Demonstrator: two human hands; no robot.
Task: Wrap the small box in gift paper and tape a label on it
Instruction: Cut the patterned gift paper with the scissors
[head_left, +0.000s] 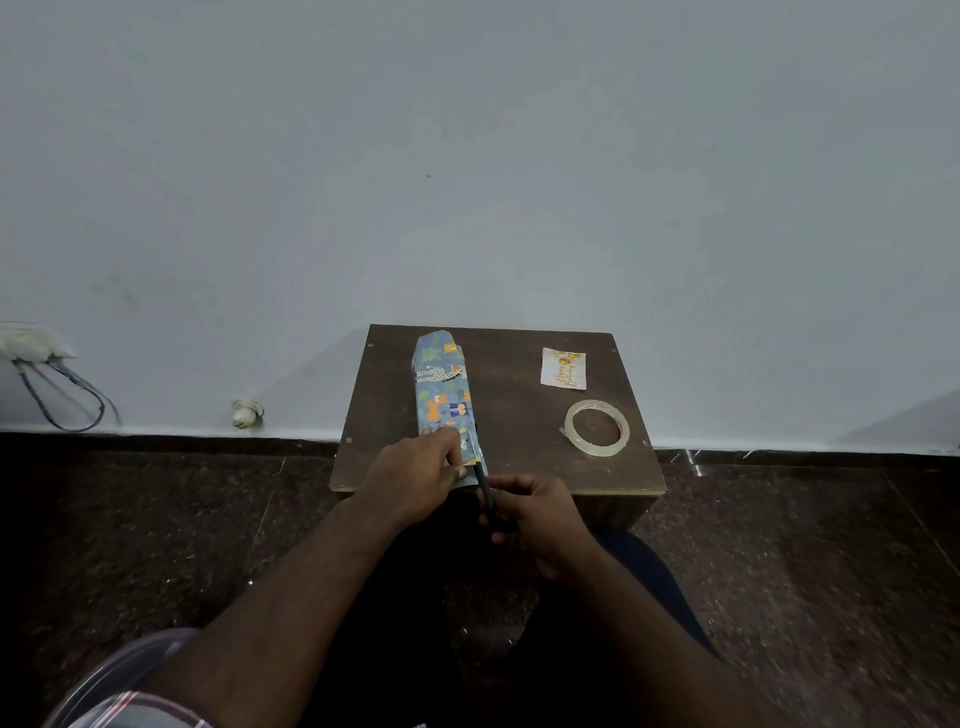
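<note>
Right hand (535, 519) curled around a thin dark tool, likely scissors (484, 491), tip at the near edge of the paper; can't tell if the blades are open. Left hand (415, 475) lies on the near end of the long parcel in blue animal-print gift paper (441, 395), fingers fairly straight, pinning it down rather than gripping. Parcel lies lengthwise on the left half of the small dark-brown wooden desk (524, 441), far end folded to a point; box itself is hidden under the paper. Judgement: light load, thin glossy paper, creases and tears easily, likely slides on the wood, so hold it flat over the box body, not by the loose flap. White rectangular label with orange print (563, 368) sits far right, roll of clear tape (597, 428) just nearer, both well apart from the parcel.
</note>
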